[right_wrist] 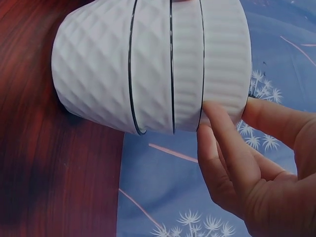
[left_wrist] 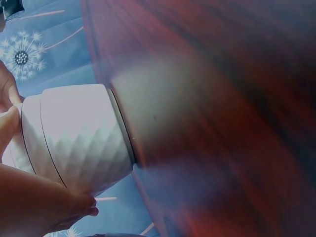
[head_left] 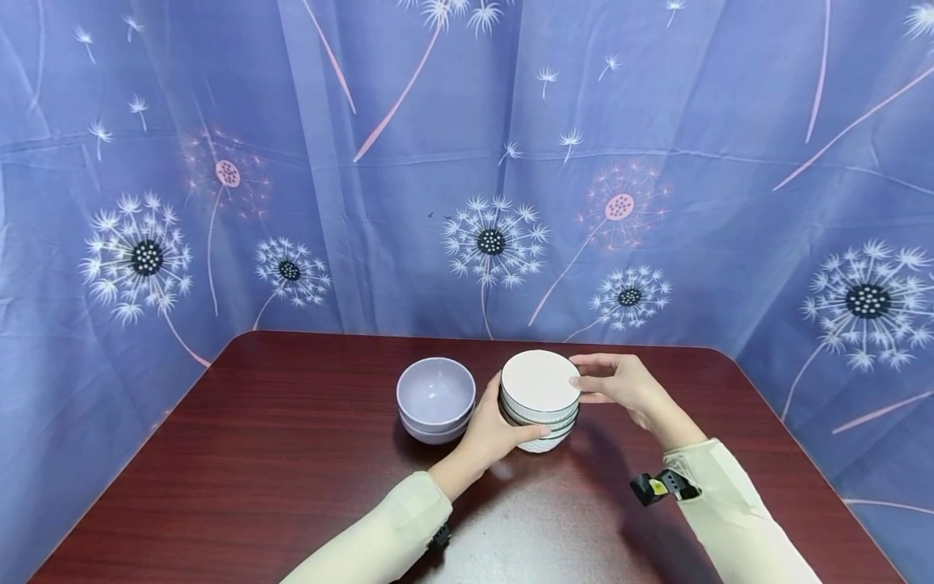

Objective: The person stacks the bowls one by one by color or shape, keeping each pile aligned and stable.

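A stack of several white bowls (head_left: 540,440) with dark rim lines stands upright at the back middle of the table. Diamond relief marks the lower bowls; the upper ones are ribbed. My left hand (head_left: 490,431) grips the stack from the left, thumb across the front and fingers round the far side. At the stack's right, my right hand (head_left: 626,386) pinches the rim of the top white bowl (right_wrist: 226,54) between thumb and fingers, its fingertips (right_wrist: 213,109) just under the side wall. Part of the left hand (left_wrist: 42,197) shows against the stack in the left wrist view.
Two nested lavender bowls (head_left: 435,397) stand just left of the white stack, close to my left hand. The dark red wooden table (head_left: 292,422) ends at a blue dandelion-print curtain (head_left: 394,203) behind. A small black camera (head_left: 660,487) sits at the right wrist.
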`<state>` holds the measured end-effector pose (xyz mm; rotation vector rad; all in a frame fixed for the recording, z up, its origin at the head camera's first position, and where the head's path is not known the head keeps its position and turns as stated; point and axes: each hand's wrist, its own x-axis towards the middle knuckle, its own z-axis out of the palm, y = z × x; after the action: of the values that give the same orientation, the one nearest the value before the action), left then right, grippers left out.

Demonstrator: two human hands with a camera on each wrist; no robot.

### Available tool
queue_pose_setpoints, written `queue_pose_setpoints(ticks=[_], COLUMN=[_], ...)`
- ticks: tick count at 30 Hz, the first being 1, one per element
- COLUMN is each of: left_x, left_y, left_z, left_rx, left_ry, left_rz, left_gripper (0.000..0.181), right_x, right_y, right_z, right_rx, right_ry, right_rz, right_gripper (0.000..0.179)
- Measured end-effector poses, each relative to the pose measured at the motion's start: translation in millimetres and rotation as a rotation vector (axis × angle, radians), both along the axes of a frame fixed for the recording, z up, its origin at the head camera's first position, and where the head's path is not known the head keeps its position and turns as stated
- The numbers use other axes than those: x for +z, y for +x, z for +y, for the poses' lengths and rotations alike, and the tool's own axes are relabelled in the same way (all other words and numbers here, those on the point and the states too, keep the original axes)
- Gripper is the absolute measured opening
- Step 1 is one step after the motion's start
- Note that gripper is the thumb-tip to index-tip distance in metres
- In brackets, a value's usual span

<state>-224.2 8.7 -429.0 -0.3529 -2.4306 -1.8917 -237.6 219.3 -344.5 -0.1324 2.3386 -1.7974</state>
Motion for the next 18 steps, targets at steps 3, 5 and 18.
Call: queue_pose_setpoints(ticks=[3,5,18], left_x=[0.0,0.2,10.3], left_y=[-0.6,-0.8,4.6], left_z=[-0.5,-0.6,-3.4], left_rx=[-0.002,-0.005,-0.016], left_ry=[-0.017,-0.022,0.003], left_rz=[0.027,0.030,-0.070], left_gripper=[0.109,0.109,0.108], right_x=[-2.5,-4.6,-13.1], right_y=[0.2,0.6,8.3], right_z=[1.5,2.5,4.1], right_rx=[0.005,0.008,0.010], right_ry=[-0.005,-0.011,-0.013], right_rz=[0.007,0.011,0.065], right_gripper=[0.052,0.053,0.050])
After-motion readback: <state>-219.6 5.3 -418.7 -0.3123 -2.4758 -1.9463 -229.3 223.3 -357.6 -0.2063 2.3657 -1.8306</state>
